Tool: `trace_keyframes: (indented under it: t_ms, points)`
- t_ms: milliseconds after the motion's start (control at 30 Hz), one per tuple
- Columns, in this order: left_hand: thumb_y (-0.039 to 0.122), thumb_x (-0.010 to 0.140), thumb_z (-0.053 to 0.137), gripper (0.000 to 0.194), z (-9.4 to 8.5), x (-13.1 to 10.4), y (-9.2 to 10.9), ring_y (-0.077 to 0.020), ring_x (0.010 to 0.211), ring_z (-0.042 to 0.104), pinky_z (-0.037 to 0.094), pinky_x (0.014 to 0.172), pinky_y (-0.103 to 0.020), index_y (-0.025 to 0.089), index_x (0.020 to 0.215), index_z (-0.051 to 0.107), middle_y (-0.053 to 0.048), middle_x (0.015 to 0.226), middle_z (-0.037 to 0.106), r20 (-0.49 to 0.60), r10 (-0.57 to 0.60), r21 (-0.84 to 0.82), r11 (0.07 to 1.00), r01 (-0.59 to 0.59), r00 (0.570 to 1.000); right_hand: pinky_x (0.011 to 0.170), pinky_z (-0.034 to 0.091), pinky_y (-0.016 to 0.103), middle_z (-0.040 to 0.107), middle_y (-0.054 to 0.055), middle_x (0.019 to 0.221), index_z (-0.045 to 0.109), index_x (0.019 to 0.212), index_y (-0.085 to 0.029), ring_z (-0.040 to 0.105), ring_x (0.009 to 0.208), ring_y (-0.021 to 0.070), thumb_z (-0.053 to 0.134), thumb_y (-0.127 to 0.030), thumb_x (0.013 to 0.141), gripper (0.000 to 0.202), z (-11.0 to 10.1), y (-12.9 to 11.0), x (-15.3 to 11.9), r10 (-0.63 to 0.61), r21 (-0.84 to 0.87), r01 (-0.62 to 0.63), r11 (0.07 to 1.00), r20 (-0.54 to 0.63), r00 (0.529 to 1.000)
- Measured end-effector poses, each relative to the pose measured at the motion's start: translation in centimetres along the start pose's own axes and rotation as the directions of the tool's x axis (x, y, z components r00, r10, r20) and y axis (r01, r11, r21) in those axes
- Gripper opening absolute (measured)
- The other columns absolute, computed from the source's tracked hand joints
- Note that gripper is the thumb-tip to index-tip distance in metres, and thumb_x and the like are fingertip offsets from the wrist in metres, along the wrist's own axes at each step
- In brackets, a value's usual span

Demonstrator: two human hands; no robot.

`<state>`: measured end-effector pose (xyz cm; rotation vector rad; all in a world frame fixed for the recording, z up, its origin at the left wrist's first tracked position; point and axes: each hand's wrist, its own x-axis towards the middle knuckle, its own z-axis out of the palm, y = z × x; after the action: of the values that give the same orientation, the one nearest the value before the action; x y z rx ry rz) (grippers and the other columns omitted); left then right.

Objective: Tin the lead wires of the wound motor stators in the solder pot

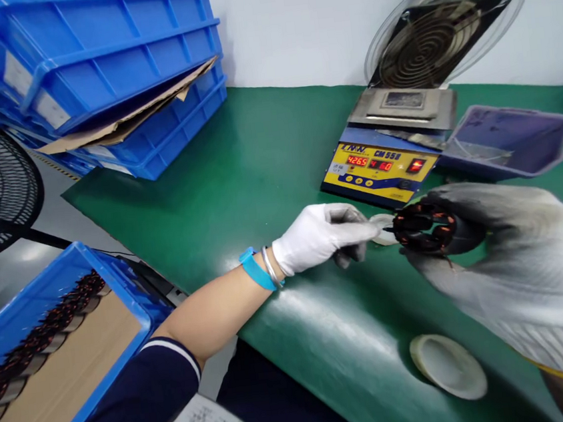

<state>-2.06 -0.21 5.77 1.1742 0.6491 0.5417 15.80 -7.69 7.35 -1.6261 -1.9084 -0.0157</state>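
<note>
A ring-shaped part with copper windings and a dark body [427, 229] is held in my gloved right hand [507, 248], its wound end facing left. My left hand [322, 237], in a white glove with greyish fingertips, has its thumb and fingers pressed together at the left side of that part. A thin dark piece, perhaps a wire or lead, shows at the fingertips; what exactly they pinch is too small to tell. Just behind the fingertips lies a small whitish round dish [384, 230]. Another pale round ring or dish [449, 366] rests on the green table near the front edge.
Behind my hands stands a yellow and blue soldering unit [380, 168] with lit red digits. A purple tray [510, 140] is to its right, a round wire guard with a fan [425, 45] behind. Blue crates [114, 54] are stacked at left; a blue bin [144, 313] holds rows of wound parts.
</note>
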Motion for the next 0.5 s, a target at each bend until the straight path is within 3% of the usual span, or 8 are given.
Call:
trace_keyframes:
  t_ms: [100, 167, 267, 367, 500]
  points:
    - [0.045, 0.084, 0.058, 0.034, -0.3, 0.1, -0.2, -0.0044, 0.040, 0.046, 0.032, 0.037, -0.015, 0.015, 0.071, 0.052, 0.003, 0.054, 0.055, -0.003, -0.011, -0.026, 1.000, 0.011, 1.000, 0.065, 0.048, 0.029, 0.063, 0.002, 0.085, 0.060, 0.088, -0.022, 0.061, 0.072, 0.0160, 0.059, -0.034, 0.070, 0.021, -0.4, -0.1, 0.0, 0.004, 0.018, -0.003, 1.000, -0.050, 0.999]
    - [0.050, 0.085, 0.055, 0.037, -0.1, 0.0, -0.2, -0.0046, 0.040, 0.048, 0.028, 0.035, -0.015, 0.014, 0.074, 0.055, 0.001, 0.059, 0.059, 0.091, -0.084, 0.006, 0.996, 0.084, 0.992, 0.065, 0.047, 0.028, 0.062, 0.002, 0.083, 0.058, 0.087, -0.022, 0.059, 0.072, 0.0153, 0.059, -0.031, 0.071, 0.019, -0.3, 0.0, 0.1, -0.087, 0.011, 0.088, 0.996, -0.069, 0.994]
    - [0.039, 0.085, 0.061, 0.031, 0.4, -0.3, 0.2, -0.0027, 0.039, 0.045, 0.030, 0.037, -0.014, 0.014, 0.069, 0.053, 0.004, 0.055, 0.055, 0.158, -0.203, 0.079, 0.978, 0.193, 0.966, 0.061, 0.044, 0.027, 0.058, 0.001, 0.078, 0.053, 0.083, -0.021, 0.056, 0.069, 0.0137, 0.057, -0.026, 0.071, 0.013, 0.0, 0.0, 0.4, -0.266, 0.054, 0.268, 0.962, -0.044, 0.963]
    - [0.028, 0.086, 0.060, 0.027, 0.0, 0.0, 0.7, -0.0017, 0.038, 0.042, 0.030, 0.038, -0.012, 0.014, 0.065, 0.050, 0.006, 0.048, 0.049, 0.062, -0.192, 0.012, 0.981, 0.191, 0.980, 0.057, 0.041, 0.028, 0.055, 0.001, 0.073, 0.050, 0.079, -0.022, 0.052, 0.064, 0.0135, 0.054, -0.024, 0.069, 0.011, 0.1, -0.2, 0.6, -0.288, 0.022, 0.289, 0.957, -0.039, 0.957]
    - [0.023, 0.090, 0.052, 0.026, -1.8, 1.5, 0.4, -0.0021, 0.035, 0.038, 0.023, 0.036, -0.013, 0.015, 0.066, 0.047, 0.006, 0.046, 0.047, -0.192, -0.100, -0.168, 0.983, 0.068, 0.976, 0.063, 0.045, 0.029, 0.059, 0.002, 0.080, 0.050, 0.080, -0.024, 0.058, 0.070, 0.0163, 0.054, -0.028, 0.065, 0.016, 0.3, 0.7, 0.3, -0.135, -0.114, 0.127, 0.985, -0.061, 0.989]
